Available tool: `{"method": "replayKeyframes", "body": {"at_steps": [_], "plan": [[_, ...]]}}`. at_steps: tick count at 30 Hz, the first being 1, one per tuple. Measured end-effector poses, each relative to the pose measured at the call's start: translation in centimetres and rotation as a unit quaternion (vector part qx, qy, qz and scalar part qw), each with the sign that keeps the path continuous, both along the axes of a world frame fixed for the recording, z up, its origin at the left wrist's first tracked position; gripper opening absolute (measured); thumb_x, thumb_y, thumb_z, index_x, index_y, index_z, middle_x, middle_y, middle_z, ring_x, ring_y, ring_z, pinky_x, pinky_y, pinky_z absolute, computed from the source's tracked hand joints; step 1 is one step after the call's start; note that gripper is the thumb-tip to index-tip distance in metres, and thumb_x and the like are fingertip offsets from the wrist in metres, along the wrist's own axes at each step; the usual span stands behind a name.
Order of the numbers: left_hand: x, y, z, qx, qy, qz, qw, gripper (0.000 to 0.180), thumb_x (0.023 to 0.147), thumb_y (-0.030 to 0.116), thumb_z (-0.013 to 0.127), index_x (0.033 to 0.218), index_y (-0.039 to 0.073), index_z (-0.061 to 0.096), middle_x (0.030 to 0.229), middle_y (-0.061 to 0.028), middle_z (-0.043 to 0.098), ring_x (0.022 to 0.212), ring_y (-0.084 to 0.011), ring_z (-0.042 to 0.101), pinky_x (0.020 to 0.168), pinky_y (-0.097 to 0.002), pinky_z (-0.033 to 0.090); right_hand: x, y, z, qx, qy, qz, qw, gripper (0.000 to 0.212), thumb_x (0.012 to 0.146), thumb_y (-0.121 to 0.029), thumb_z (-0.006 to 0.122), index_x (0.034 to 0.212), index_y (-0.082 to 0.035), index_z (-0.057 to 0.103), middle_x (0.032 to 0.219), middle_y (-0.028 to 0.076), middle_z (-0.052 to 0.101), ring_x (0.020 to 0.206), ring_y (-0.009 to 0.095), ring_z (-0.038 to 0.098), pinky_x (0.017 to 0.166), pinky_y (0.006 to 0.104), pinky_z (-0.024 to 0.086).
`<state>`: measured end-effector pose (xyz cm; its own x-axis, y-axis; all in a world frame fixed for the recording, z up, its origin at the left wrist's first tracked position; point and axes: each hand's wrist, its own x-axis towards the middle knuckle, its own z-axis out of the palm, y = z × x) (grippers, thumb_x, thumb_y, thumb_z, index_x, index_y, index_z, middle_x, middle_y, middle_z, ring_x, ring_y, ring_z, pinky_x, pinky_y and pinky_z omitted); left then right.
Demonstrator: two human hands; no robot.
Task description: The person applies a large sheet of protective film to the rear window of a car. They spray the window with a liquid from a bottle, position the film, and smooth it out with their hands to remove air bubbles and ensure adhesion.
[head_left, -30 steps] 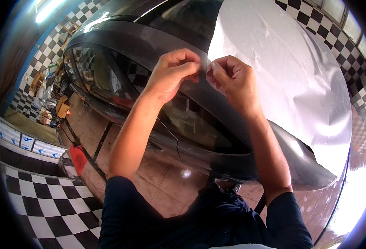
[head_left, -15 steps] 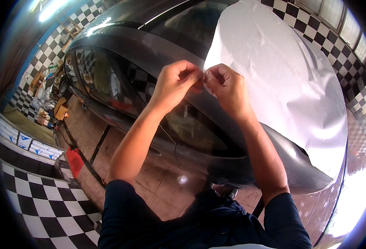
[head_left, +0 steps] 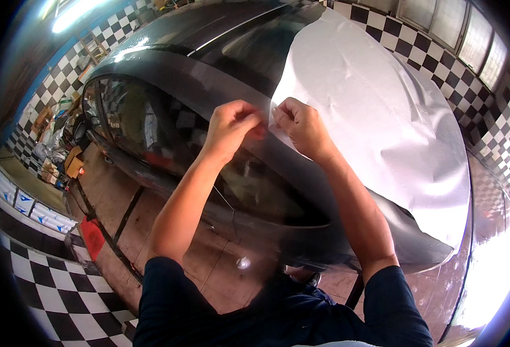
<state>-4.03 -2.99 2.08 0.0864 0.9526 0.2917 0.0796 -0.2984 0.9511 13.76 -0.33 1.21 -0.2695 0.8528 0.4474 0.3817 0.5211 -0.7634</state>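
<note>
A large white film sheet (head_left: pixel 370 110) lies wrinkled over the rear of a dark grey car (head_left: pixel 209 81). At its near left corner, above the car's side, my right hand (head_left: pixel 302 128) is closed in a pinch on the sheet's edge. Just left of it, with a narrow gap between, my left hand (head_left: pixel 227 132) has its fingers curled together. Its fingertips are blurred, and whatever they may hold cannot be made out. The rear side window (head_left: pixel 272 194) shows below my hands.
Cardboard and crumpled clear plastic (head_left: pixel 52 147) are piled by the far left wall. White-and-blue boxes (head_left: pixel 50 218) stand at left near a red object (head_left: pixel 92 238) on the tiled floor (head_left: pixel 217 272). Checkered walls and windows (head_left: pixel 469 37) border the space.
My hands have drawn slightly apart, leaving a gap between the fingertips. The view has shifted, so the car and sheet appear a little further left.
</note>
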Motion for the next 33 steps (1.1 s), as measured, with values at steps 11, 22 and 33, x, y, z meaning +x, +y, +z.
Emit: {"method": "replayKeyframes", "body": {"at_steps": [11,22,33], "plan": [[0.1,0.3,-2.1,0.02,-0.012,0.082,0.996,0.007,0.085,0.004,0.062,0.082,-0.002,0.062,0.073,-0.0084,0.063,0.06,-0.0106,0.059,0.053,-0.0224,0.047,8.7,0.6,-0.9,0.014,-0.043,-0.099,0.994,0.02,0.085,-0.016,0.062,0.078,0.002,0.056,0.061,0.004,0.052,0.058,0.01,0.046,0.055,0.0288,0.042],[0.3,1.0,-2.8,0.032,0.006,0.134,0.99,0.007,0.083,0.001,0.061,0.077,-0.002,0.061,0.069,-0.006,0.062,0.056,-0.0085,0.056,0.048,-0.022,0.045,14.8,2.1,-2.0,0.008,-0.082,-0.134,0.988,0.015,0.078,-0.013,0.061,0.076,0.002,0.059,0.065,0.014,0.06,0.06,0.022,0.058,0.06,0.0339,0.047],[0.4,0.2,-3.0,0.043,0.03,0.182,0.982,0.006,0.077,0.001,0.061,0.073,-0.003,0.06,0.06,-0.0044,0.059,0.05,-0.0083,0.055,0.046,-0.0213,0.045,15.0,3.5,-2.1,0.037,-0.094,-0.095,0.99,0.013,0.078,-0.012,0.061,0.078,0.002,0.059,0.067,0.016,0.061,0.061,0.022,0.058,0.06,0.0354,0.047]]}}
